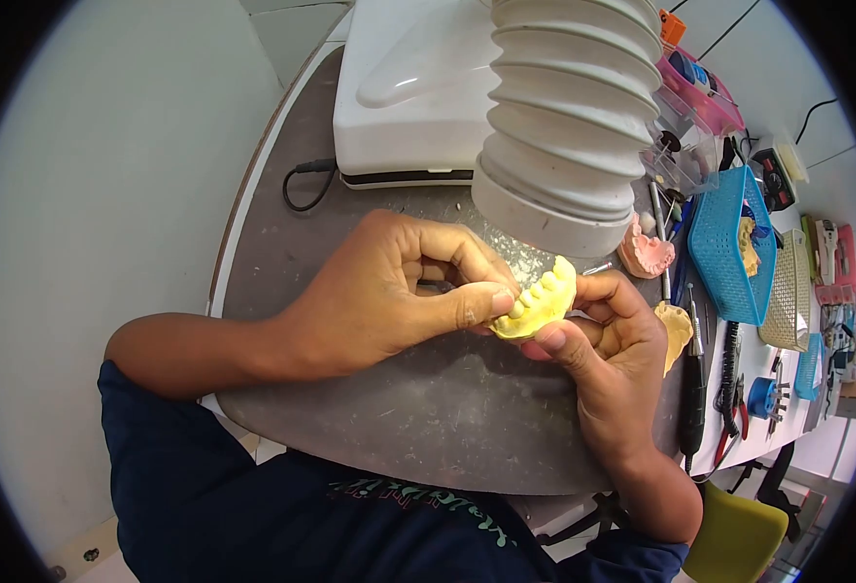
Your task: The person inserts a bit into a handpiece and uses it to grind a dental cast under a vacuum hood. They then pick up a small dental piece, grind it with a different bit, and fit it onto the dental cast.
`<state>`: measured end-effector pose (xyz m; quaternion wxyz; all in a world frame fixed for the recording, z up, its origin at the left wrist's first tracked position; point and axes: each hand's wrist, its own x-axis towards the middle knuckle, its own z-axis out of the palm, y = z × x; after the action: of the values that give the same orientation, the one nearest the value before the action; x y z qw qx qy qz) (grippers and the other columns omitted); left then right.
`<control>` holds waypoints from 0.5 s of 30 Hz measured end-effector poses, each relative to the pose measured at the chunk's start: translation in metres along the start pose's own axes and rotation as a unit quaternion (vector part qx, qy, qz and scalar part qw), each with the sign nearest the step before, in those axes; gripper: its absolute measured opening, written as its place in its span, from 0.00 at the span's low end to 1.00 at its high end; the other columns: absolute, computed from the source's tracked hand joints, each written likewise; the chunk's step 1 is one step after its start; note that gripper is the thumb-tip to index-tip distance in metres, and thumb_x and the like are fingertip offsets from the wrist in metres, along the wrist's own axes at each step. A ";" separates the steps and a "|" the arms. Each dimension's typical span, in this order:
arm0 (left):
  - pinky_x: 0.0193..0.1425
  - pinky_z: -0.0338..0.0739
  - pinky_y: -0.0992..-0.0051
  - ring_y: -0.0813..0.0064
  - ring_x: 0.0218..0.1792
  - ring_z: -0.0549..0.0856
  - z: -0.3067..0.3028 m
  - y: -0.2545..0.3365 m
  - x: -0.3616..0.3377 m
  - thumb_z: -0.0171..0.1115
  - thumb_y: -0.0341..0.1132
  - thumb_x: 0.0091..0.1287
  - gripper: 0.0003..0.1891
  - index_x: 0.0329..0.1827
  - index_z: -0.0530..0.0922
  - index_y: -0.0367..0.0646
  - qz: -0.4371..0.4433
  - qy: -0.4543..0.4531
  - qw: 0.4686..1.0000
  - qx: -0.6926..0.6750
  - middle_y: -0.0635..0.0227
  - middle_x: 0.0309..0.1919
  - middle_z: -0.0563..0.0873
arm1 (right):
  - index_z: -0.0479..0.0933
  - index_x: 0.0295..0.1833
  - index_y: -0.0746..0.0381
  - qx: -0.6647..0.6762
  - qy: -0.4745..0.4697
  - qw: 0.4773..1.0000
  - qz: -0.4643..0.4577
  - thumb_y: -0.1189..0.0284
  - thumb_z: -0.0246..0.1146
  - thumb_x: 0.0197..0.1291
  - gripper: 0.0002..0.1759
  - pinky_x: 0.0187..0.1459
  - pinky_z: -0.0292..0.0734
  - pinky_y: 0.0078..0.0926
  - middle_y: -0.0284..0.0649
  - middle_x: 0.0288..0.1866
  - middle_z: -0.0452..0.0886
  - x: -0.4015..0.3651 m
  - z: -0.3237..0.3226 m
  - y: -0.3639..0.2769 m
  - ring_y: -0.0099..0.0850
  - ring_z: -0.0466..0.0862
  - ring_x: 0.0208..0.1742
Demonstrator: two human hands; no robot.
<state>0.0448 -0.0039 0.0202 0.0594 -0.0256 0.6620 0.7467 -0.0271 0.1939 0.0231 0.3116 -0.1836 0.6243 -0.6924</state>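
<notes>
A yellow dental cast [545, 299] with a row of moulded teeth is held up over the table, under the hose mouth. My right hand [615, 340] grips its right side between thumb and fingers. At the cast's left end, my left hand [418, 296] is closed in a pinch, thumb and index finger on a tooth. Whether a separate small piece is between those fingertips is hidden. Near my right hand lie a pink dental cast [647, 251] and a tan cast piece [676, 330], partly covered by the hand.
A ribbed white suction hose [574, 107] hangs close above the hands. Behind stands a white machine [409, 117]. Pale dust dots the grey tabletop [399, 418]. To the right are a black handpiece [693, 398], a blue basket [729, 248], a cream basket [787, 291] and pliers [734, 423].
</notes>
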 end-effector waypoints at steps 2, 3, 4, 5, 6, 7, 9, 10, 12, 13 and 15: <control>0.46 0.80 0.79 0.77 0.40 0.82 0.001 0.000 0.000 0.63 0.28 0.66 0.07 0.36 0.82 0.30 -0.004 -0.003 1.000 -0.012 0.60 0.40 0.83 | 0.71 0.51 0.74 -0.003 -0.003 1.000 -0.006 0.82 0.66 0.59 0.16 0.45 0.82 0.17 0.49 0.46 0.81 0.000 0.000 0.000 0.32 0.86 0.45; 0.46 0.80 0.79 0.77 0.41 0.82 0.001 0.001 0.000 0.63 0.28 0.66 0.07 0.36 0.82 0.31 -0.011 -0.001 1.000 -0.020 0.60 0.40 0.83 | 0.70 0.50 0.74 0.000 -0.002 1.000 -0.009 0.82 0.66 0.59 0.16 0.45 0.83 0.18 0.49 0.45 0.81 0.000 0.000 0.001 0.32 0.86 0.45; 0.47 0.81 0.79 0.76 0.41 0.83 0.001 0.001 0.000 0.64 0.28 0.66 0.07 0.36 0.82 0.31 -0.019 0.002 0.999 -0.027 0.60 0.40 0.83 | 0.70 0.50 0.74 0.002 -0.001 1.000 -0.012 0.82 0.66 0.59 0.16 0.45 0.83 0.18 0.49 0.45 0.81 0.000 0.000 0.001 0.32 0.86 0.45; 0.47 0.81 0.79 0.76 0.41 0.83 0.001 0.001 0.000 0.64 0.28 0.66 0.07 0.36 0.82 0.31 -0.019 0.001 0.999 -0.027 0.60 0.40 0.83 | 0.70 0.50 0.74 0.002 -0.001 1.000 -0.012 0.82 0.66 0.59 0.16 0.45 0.83 0.18 0.49 0.45 0.81 0.000 0.000 0.001 0.32 0.86 0.45; 0.47 0.81 0.79 0.76 0.42 0.83 0.000 0.000 0.000 0.64 0.28 0.65 0.07 0.36 0.82 0.31 -0.024 -0.004 0.999 -0.033 0.61 0.41 0.83 | 0.70 0.49 0.74 -0.006 -0.004 1.000 -0.013 0.82 0.66 0.59 0.16 0.45 0.83 0.18 0.49 0.45 0.81 0.000 0.000 0.001 0.32 0.86 0.45; 0.47 0.81 0.79 0.76 0.42 0.83 0.000 -0.001 0.001 0.64 0.29 0.65 0.07 0.36 0.82 0.31 -0.030 -0.009 0.999 -0.039 0.61 0.41 0.83 | 0.70 0.49 0.74 -0.015 -0.006 1.000 -0.013 0.82 0.66 0.59 0.16 0.45 0.83 0.18 0.49 0.45 0.81 0.000 -0.001 0.001 0.32 0.86 0.45; 0.47 0.81 0.79 0.77 0.42 0.83 -0.001 -0.001 0.001 0.64 0.29 0.65 0.07 0.37 0.82 0.31 -0.038 -0.010 0.999 -0.033 0.61 0.41 0.83 | 0.70 0.49 0.74 -0.018 -0.006 1.000 -0.012 0.82 0.66 0.59 0.15 0.45 0.83 0.18 0.49 0.45 0.81 0.000 -0.001 0.001 0.32 0.86 0.45; 0.47 0.81 0.79 0.77 0.42 0.83 -0.001 -0.001 0.001 0.65 0.29 0.65 0.07 0.37 0.82 0.32 -0.046 -0.012 0.998 -0.027 0.62 0.41 0.83 | 0.70 0.49 0.74 -0.021 -0.005 1.000 -0.011 0.82 0.66 0.59 0.15 0.45 0.83 0.18 0.49 0.45 0.81 0.000 -0.001 0.001 0.32 0.86 0.45; 0.47 0.81 0.79 0.77 0.42 0.83 0.001 0.002 0.001 0.65 0.29 0.65 0.07 0.38 0.81 0.32 -0.052 -0.008 0.998 -0.036 0.62 0.41 0.83 | 0.70 0.49 0.74 -0.019 -0.004 1.000 -0.005 0.81 0.66 0.59 0.15 0.46 0.83 0.18 0.49 0.45 0.81 0.000 -0.001 0.000 0.32 0.86 0.45; 0.47 0.81 0.79 0.77 0.42 0.83 0.001 0.003 0.001 0.65 0.29 0.64 0.07 0.39 0.81 0.32 -0.057 -0.005 0.997 -0.045 0.62 0.41 0.83 | 0.70 0.49 0.74 -0.017 -0.003 1.000 0.000 0.81 0.66 0.59 0.15 0.46 0.83 0.19 0.49 0.45 0.81 0.000 -0.001 -0.001 0.32 0.86 0.45; 0.47 0.81 0.80 0.77 0.42 0.83 0.000 0.001 0.001 0.65 0.29 0.64 0.07 0.40 0.81 0.32 -0.061 -0.010 0.997 -0.046 0.62 0.41 0.83 | 0.71 0.49 0.73 -0.015 -0.007 1.000 -0.003 0.81 0.66 0.59 0.15 0.46 0.83 0.19 0.49 0.45 0.81 0.001 -0.001 0.000 0.31 0.86 0.45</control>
<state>0.0436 -0.0045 0.0213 0.1102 -0.0613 0.6233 0.7718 -0.0284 0.1944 0.0227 0.3108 -0.1952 0.6316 -0.6829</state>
